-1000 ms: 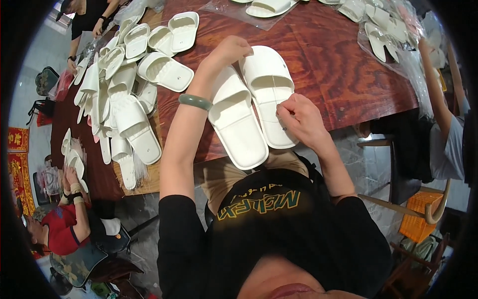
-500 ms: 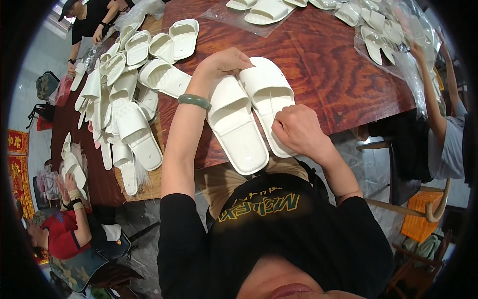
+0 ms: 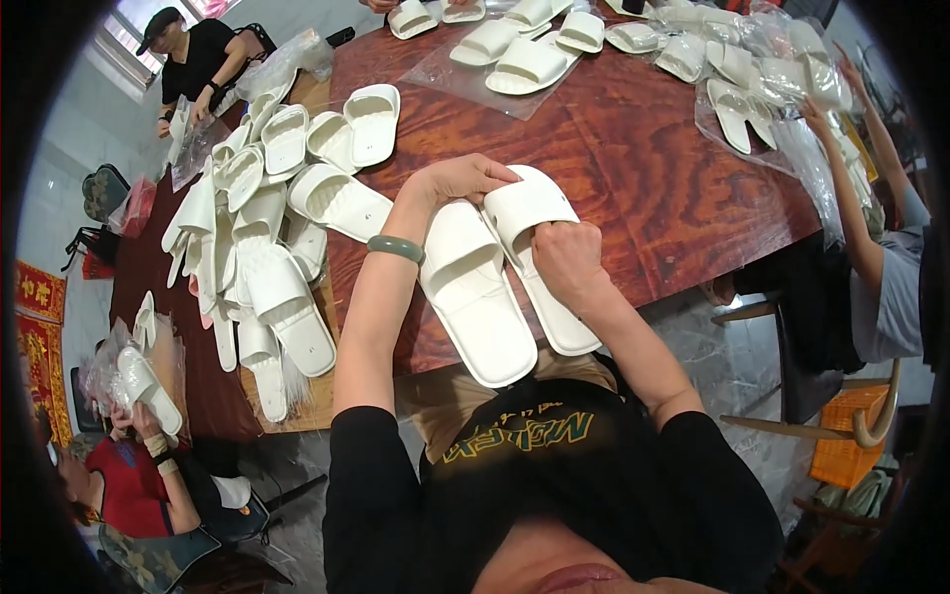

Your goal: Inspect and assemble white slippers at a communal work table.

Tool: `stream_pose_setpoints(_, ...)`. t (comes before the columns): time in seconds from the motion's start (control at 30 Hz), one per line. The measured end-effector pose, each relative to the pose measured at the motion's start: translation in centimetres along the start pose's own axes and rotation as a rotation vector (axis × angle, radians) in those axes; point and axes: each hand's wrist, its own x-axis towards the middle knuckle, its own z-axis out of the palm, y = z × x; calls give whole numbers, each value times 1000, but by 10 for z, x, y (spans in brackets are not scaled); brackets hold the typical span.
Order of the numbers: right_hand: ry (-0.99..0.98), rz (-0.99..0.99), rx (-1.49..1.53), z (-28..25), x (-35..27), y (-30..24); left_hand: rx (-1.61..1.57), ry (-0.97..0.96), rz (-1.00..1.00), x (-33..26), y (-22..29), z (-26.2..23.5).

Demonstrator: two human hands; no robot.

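Observation:
Two white slide slippers lie side by side at the table's near edge, toes away from me: the left slipper (image 3: 480, 322) and the right slipper (image 3: 534, 203). My left hand (image 3: 465, 181), with a green bangle on its wrist, reaches over the left slipper's toe. Its fingers are closed on the toe end of the right slipper. At the rear opening of the right slipper's strap is my right hand (image 3: 569, 259), curled into a fist. Whatever the fist pinches is hidden.
A heap of white slippers (image 3: 282, 297) lies to the left on the reddish wooden table (image 3: 683, 208). More slippers (image 3: 534, 64) rest on clear plastic at the far side. Co-workers sit left and right; one at lower left handles a slipper (image 3: 148, 386). A wooden chair (image 3: 871, 416) stands right.
My right fist has moved up the right slipper from its footbed to the strap opening. The thin thread seen earlier between strap and fist no longer shows. The whole view has shifted slightly.

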Motion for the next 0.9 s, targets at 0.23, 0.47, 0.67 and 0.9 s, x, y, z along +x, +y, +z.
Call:
stream_pose_setpoints(0.23,-16,-26,-48,0,1,2,-268,70,76,-2,0,8)
stream_pose_setpoints(0.47,49,-64,347,-32,-3,-3,-114,618,424,-4,-36,3)
stream_pose_setpoints(0.67,241,-223,554,-29,78,22,-13,891,454,-45,1,31)
stream_pose_setpoints(0.9,-491,69,1389,4,110,-4,-181,929,495,-61,-33,39)
